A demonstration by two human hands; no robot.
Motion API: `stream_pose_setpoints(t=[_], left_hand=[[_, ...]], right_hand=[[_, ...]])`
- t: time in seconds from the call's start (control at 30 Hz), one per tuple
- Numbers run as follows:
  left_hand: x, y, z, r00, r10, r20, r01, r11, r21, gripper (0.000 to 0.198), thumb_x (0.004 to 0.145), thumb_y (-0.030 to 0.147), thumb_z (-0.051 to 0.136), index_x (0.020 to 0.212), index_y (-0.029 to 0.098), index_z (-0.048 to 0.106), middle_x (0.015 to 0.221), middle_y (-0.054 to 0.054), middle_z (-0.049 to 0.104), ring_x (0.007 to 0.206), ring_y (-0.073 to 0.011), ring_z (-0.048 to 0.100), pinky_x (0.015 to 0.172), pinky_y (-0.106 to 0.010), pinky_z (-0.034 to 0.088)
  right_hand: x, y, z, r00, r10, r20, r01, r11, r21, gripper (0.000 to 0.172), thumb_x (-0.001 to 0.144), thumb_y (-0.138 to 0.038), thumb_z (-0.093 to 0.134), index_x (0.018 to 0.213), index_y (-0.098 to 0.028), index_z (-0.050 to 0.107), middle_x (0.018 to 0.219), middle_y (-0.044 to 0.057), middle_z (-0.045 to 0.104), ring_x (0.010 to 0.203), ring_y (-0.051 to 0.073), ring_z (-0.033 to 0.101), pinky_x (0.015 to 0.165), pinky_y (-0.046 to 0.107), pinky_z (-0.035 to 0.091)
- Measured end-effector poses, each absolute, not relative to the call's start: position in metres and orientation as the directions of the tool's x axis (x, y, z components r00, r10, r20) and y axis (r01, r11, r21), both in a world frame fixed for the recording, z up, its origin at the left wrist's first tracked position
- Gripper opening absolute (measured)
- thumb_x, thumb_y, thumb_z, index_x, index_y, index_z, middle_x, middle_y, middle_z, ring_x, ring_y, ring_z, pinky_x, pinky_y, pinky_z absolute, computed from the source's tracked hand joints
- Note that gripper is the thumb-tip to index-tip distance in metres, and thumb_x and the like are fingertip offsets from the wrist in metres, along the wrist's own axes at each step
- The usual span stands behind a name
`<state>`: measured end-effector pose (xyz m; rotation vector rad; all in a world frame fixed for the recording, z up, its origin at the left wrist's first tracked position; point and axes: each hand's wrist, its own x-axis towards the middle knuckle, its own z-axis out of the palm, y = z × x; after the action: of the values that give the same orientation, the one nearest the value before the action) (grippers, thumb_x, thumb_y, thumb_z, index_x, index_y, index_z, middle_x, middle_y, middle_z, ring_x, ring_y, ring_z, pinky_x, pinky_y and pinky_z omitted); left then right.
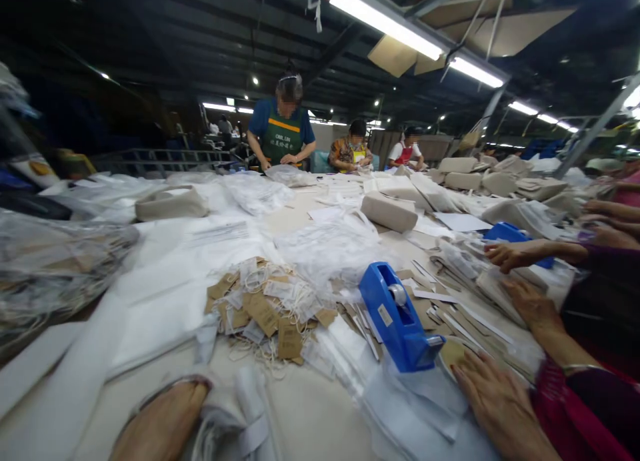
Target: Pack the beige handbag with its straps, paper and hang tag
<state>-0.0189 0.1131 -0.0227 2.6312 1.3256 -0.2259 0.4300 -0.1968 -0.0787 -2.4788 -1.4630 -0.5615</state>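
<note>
My left hand (163, 421) is at the lower left, curled, with a thin grey-edged material around it. What its fingers hold is hidden. Beside it lies crumpled white and clear wrapping (220, 414). At the lower right, my right hand (497, 401) has its fingers on a yellowish roll of tape (453, 354), just right of a blue tape dispenser (395, 321). Left of the dispenser is a heap of brown cardboard tags (265, 314) with white strings and small clear packets. Translucent plastic bags (400, 401) lie under the dispenser's front end.
A co-worker's hands (537, 311) reach in from the right, near a second blue dispenser (507, 233). Plastic-wrapped goods (55, 261) are piled at left. A beige fabric roll (389, 211) lies farther back. Several people, including one in a green apron (285, 141), work across the table.
</note>
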Motion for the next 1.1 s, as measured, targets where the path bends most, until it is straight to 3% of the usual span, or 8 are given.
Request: stream_pose_setpoints(t=[0.1,0.23,0.33,0.43,0.53,0.6,0.73,1.1], left_hand=[[-0.010,0.106,-0.006,0.567,0.766,-0.303,0.810,-0.585,0.039,0.049,0.082,0.002,0.024,0.105,0.016,0.065,0.111,-0.012,0.066,0.103,-0.0199,0.062,0.095,-0.034,0.044],[-0.001,0.101,0.005,0.525,0.778,-0.346,0.831,-0.557,0.010,0.049,0.081,0.000,0.023,0.103,0.013,0.064,0.107,-0.014,0.067,0.099,-0.0202,0.064,0.093,-0.035,0.044],[-0.001,0.101,0.005,0.521,0.776,-0.355,0.833,-0.553,0.015,0.045,0.082,0.002,0.025,0.102,0.014,0.064,0.107,-0.013,0.067,0.101,-0.0214,0.063,0.091,-0.035,0.046],[-0.002,0.100,0.005,0.519,0.780,-0.350,0.838,-0.545,0.029,0.044,0.083,0.003,0.025,0.101,0.014,0.064,0.105,-0.013,0.067,0.099,-0.0224,0.063,0.088,-0.036,0.047],[-0.001,0.097,0.009,0.510,0.785,-0.351,0.850,-0.523,0.065,0.044,0.084,0.002,0.025,0.102,0.014,0.063,0.102,-0.013,0.067,0.095,-0.0225,0.065,0.084,-0.036,0.048],[0.000,0.095,0.014,0.500,0.786,-0.365,0.858,-0.506,0.085,0.044,0.083,0.001,0.025,0.102,0.013,0.063,0.102,-0.014,0.067,0.094,-0.0230,0.065,0.084,-0.037,0.049],[0.002,0.093,0.021,0.480,0.790,-0.383,0.873,-0.473,0.119,0.044,0.084,-0.001,0.025,0.101,0.011,0.063,0.101,-0.016,0.067,0.093,-0.0239,0.065,0.080,-0.037,0.050],[-0.001,0.092,0.019,0.507,0.795,-0.334,0.861,-0.488,0.144,0.041,0.084,0.000,0.026,0.096,0.012,0.063,0.099,-0.015,0.068,0.093,-0.0242,0.065,0.081,-0.038,0.050]], right_hand=[[0.428,-0.193,-0.058,0.418,0.736,0.533,0.871,-0.491,-0.006,0.041,0.079,-0.031,0.032,0.088,-0.021,0.071,0.101,0.015,0.067,0.103,0.034,0.057,0.084,0.052,0.043],[0.369,-0.162,-0.003,0.413,0.601,0.684,0.903,-0.367,-0.223,0.035,0.085,-0.047,0.041,0.089,-0.024,0.067,0.088,0.008,0.069,0.080,0.026,0.064,0.078,0.039,0.048],[0.316,-0.115,0.016,0.471,0.767,0.435,0.853,-0.272,-0.445,0.032,0.085,-0.050,0.049,0.069,-0.025,0.061,0.061,0.000,0.062,0.053,0.016,0.057,0.055,0.027,0.045],[0.279,-0.057,0.015,0.430,0.863,0.265,0.821,-0.251,-0.513,0.046,0.091,-0.049,0.039,0.054,-0.022,0.048,0.050,-0.001,0.051,0.046,0.014,0.049,0.050,0.026,0.040],[0.264,-0.009,0.012,0.360,0.919,0.160,0.871,-0.270,-0.411,0.017,0.088,-0.032,0.048,0.086,-0.020,0.061,0.084,0.005,0.065,0.073,0.019,0.061,0.066,0.028,0.046],[0.261,0.008,0.011,0.350,0.934,0.075,0.912,-0.321,-0.256,0.022,0.084,-0.020,0.052,0.105,-0.019,0.059,0.106,0.009,0.062,0.095,0.023,0.060,0.080,0.032,0.046],[0.265,0.010,0.000,0.408,0.912,-0.050,0.910,-0.410,-0.063,0.018,0.086,-0.023,0.051,0.094,-0.011,0.062,0.100,0.017,0.063,0.099,0.031,0.058,0.083,0.038,0.044],[0.270,-0.002,0.002,0.484,0.875,-0.028,0.851,-0.478,-0.218,0.021,0.083,-0.013,0.041,0.072,-0.015,0.059,0.082,0.013,0.065,0.082,0.025,0.061,0.073,0.034,0.042]])
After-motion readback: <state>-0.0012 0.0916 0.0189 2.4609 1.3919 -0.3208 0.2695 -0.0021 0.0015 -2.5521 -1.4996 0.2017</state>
